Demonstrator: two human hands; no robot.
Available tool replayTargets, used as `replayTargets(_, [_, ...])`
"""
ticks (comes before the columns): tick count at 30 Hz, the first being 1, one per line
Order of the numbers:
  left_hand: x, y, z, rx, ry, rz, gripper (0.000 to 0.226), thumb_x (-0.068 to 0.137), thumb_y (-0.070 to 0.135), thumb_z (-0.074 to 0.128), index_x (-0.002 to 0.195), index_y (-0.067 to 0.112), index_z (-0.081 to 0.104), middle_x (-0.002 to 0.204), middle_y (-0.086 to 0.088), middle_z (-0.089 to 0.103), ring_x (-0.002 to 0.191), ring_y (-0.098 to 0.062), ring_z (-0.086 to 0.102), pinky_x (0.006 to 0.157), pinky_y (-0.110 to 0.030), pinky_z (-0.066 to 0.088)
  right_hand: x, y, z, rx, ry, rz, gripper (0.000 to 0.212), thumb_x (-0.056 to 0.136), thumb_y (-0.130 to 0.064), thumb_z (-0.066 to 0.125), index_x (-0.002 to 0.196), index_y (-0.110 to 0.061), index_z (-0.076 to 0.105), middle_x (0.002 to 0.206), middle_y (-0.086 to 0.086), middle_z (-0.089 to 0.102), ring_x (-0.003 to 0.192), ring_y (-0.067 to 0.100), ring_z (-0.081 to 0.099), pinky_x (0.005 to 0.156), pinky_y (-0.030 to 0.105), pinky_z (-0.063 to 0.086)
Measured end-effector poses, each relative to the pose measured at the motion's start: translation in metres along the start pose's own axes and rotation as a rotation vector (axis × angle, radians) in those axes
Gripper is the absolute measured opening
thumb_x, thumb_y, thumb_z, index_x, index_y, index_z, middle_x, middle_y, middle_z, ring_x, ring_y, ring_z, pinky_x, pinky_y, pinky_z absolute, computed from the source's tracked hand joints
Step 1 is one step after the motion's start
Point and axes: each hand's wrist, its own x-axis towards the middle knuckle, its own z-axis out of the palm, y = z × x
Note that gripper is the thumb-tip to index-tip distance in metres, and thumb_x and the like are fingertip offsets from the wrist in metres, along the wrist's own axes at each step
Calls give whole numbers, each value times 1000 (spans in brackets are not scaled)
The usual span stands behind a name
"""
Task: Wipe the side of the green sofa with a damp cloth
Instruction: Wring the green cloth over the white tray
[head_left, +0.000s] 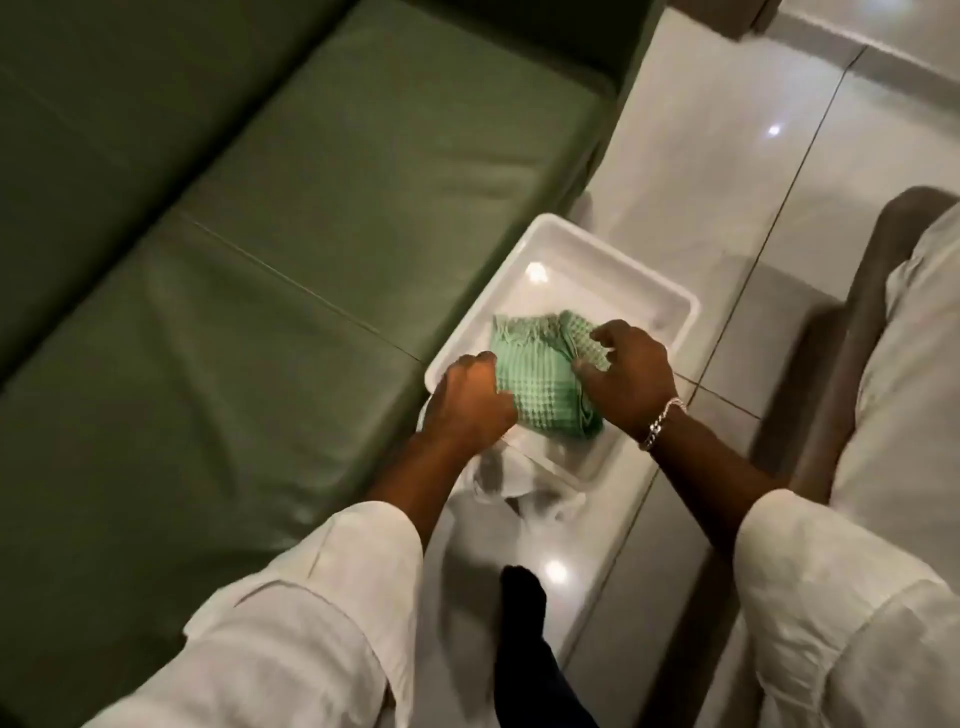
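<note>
A bunched light-green waffle-weave cloth (540, 384) sits over the near part of a shallow white rectangular plastic tray (670, 301) on the glossy pale tiled floor (810, 156). The left hand (467, 405) has its fingers curled tight on the cloth's left edge; the right hand (631, 376), with a silver chain bracelet (662, 423) at the wrist, pinches the right edge. The tray's left rim lies just beside the dark green leather sofa (234, 260); open floor lies to the right.

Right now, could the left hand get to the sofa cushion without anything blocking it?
Probably yes. The left hand grips the green cloth over the white tray, right beside the sofa cushion. Nothing lies between them, though it would have to let go or carry the cloth along.
</note>
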Motion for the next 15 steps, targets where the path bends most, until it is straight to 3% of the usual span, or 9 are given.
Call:
replayTargets(4, [43,2,36,104,-65,-129,52,75,23,60,124,12,48,125,-18,55,115,-41,55,87,-44,49,24,21,36,-72,62,99,47,81,-24,71,122,-11,55,125,18,60,116,36,57,94,39,48])
replayTargets(6, [52,5,56,139,6,-109,55,75,16,62,126,10,44,125,-21,49,111,-45,54,81,-44,47,32,30,54,-74,78,117,49,80,-27,72,122,-9,53,123,19,60,114,37,57,93,40,48])
replayTargets(9, [56,4,70,18,161,-78,42,73,2,60,114,7,52,117,-21,51,97,-44,59,71,-39,44,37,35,69,-107,121,107,40,80,-23,71,116,-9,60,116,17,64,107,36,61,88,39,50])
replayTargets(12, [58,-1,71,-146,232,-55,43,72,-2,59,114,8,59,113,-18,61,100,-36,60,74,-31,43,33,34,68,-15,216,111,29,79,-16,69,107,-15,71,107,12,74,100,32,67,88,37,53])
replayTargets(15, [41,-6,58,-278,303,9,57,71,-4,57,126,10,59,115,-13,68,105,-29,64,86,-29,53,12,21,53,179,395,153,24,77,-21,71,101,-19,75,99,4,78,91,22,71,87,29,52])
